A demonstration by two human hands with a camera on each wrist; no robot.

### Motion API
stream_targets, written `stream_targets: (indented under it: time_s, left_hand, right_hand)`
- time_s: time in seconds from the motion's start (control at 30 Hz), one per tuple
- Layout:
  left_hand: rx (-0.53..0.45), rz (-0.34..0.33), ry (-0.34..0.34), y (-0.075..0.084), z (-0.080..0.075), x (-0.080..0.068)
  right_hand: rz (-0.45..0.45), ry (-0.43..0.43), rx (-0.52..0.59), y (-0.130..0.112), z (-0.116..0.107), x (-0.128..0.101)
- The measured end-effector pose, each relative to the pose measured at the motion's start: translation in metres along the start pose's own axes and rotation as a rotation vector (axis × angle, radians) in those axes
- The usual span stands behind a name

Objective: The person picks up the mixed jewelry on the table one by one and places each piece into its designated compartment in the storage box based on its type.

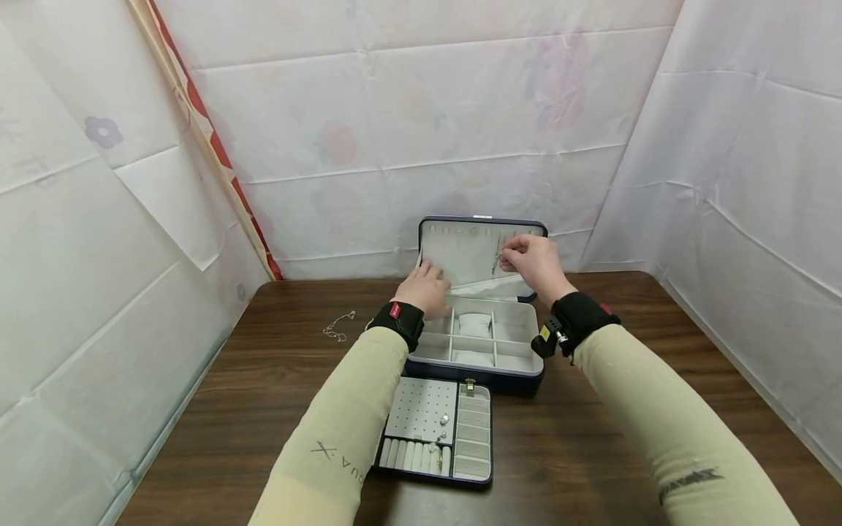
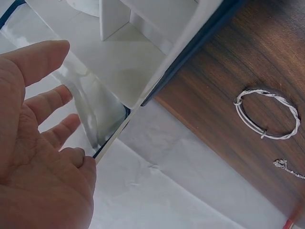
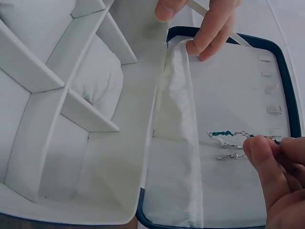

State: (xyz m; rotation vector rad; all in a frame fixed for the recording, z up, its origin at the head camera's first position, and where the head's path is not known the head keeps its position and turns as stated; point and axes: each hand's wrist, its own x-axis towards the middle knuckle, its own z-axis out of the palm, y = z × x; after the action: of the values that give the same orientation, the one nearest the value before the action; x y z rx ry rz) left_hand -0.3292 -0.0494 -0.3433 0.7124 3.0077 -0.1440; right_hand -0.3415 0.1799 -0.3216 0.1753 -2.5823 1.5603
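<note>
My right hand (image 1: 536, 264) pinches a silver chain with green stones (image 3: 220, 134) between thumb and fingertips, in front of the raised lid (image 1: 450, 252) of a jewelry box (image 1: 473, 372). Close by, silver chain ends with clasps (image 3: 230, 157) hang against the lid's pale lining. A row of small hooks (image 3: 273, 109) runs along the top of the lid. At the lid's left side is my left hand (image 1: 426, 289), its fingers spread and relaxed. In the right wrist view, its fingertips touch the end of the gathered fabric pocket (image 3: 193, 143) across the lid.
Divided compartments with white cushions (image 3: 100, 71) fill the box. In front stands a removed tray (image 1: 421, 402) with earring holes, ring rolls holding some jewelry, and small slots. A twisted silver bangle (image 2: 274, 137) and a thin chain (image 2: 282, 164) lie on the wooden table left of the box.
</note>
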Motion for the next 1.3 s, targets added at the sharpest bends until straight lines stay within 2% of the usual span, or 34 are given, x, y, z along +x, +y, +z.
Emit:
stream_targets:
  time_s: [0.13,0.67,0.8,1.13,1.3]
  left_hand:
    - [-0.002,0.002,-0.006,-0.001,0.001,0.001]
    - [-0.001,0.024,0.006,0.000,-0.002,0.000]
    - [0.008,0.027,-0.002,-0.001,0.001,0.004]
    - [0.009,0.019,-0.020,-0.004,0.005,0.010]
    - [0.019,0.020,-0.019,-0.005,0.005,0.011]
  right_hand:
    - [0.033,0.019,0.019,0.004,0.002,0.001]
    - [0.049,0.103,-0.163,0.014,0.009,0.001]
    - [0.064,0.111,-0.115,0.015,0.010,0.000]
    - [0.176,0.063,0.184,0.017,0.010,0.003]
    - [0.177,0.071,0.175,0.019,0.012,0.003]
